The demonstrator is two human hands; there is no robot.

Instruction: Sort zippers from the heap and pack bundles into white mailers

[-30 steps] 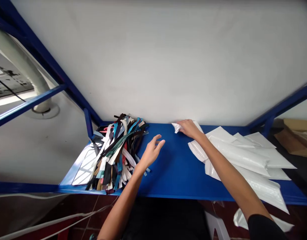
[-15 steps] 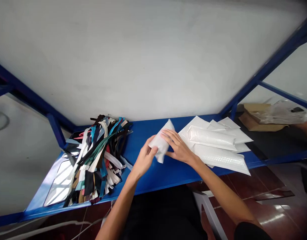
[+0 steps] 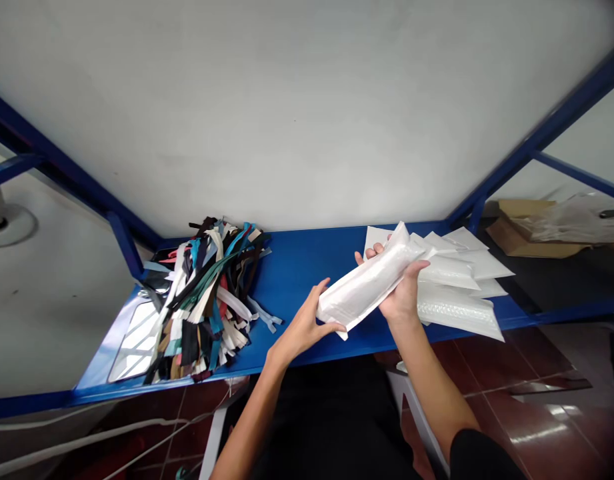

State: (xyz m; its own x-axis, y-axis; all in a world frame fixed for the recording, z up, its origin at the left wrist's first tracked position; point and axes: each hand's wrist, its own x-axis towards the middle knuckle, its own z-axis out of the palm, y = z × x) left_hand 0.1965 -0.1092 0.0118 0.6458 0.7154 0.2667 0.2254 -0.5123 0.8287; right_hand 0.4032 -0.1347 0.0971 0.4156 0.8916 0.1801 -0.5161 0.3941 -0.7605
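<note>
A long white padded mailer (image 3: 369, 283) is held slantwise above the blue table (image 3: 299, 250). My left hand (image 3: 309, 320) grips its lower left end, thumb on the near edge and fingers behind. Under the upper right end, my right hand (image 3: 404, 293) holds the mailer from below, its fingertips showing past the far edge. Just to the right lies a pile of white bubble mailers (image 3: 457, 307), partly hidden by the held one. On the left of the table is a heap of zippers (image 3: 207, 293) in many colours.
A glossy dark tablet-like panel (image 3: 134, 343) lies beside the zipper heap. Blue frame bars (image 3: 127, 247) rise at both table ends. An open cardboard box (image 3: 531, 237) with clear plastic bags stands on the dark surface at right. White cables (image 3: 87, 443) hang at lower left.
The mailer, seen short and folded between both hands before, now shows its full length, tilted up to the right. My right hand has moved right and turned palm-up beneath it.
</note>
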